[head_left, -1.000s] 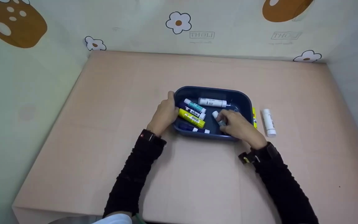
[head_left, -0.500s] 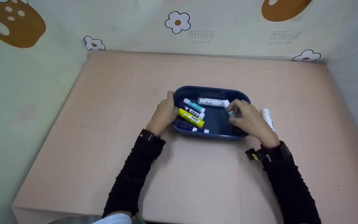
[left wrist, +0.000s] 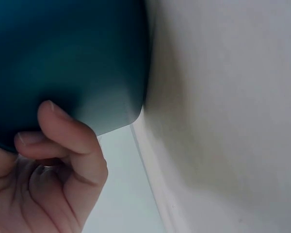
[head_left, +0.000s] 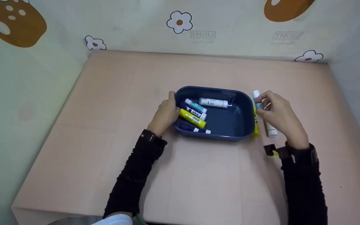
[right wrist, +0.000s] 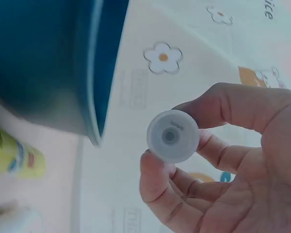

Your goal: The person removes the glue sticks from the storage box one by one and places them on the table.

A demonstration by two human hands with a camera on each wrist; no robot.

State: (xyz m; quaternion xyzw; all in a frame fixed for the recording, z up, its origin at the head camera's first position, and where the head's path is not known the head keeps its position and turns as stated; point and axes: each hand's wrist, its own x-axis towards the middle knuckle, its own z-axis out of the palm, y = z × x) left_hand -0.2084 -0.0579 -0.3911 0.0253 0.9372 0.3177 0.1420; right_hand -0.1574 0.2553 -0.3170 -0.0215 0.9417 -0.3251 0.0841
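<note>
While L hand grips tray, R hand pinches glue stick.

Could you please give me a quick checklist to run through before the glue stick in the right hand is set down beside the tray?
1. Grip: right hand pinches the teal glue stick between thumb and fingers: ok.
2. Stick clear of the tray: it is past the right rim of the blue tray: ok.
3. Tray steadied: left hand holds its left rim: ok.
4. Landing spot: yellow glue stick and white glue stick already lie there; free room beside them: cannot tell.
5. Cap on tightly: cannot tell.
</note>
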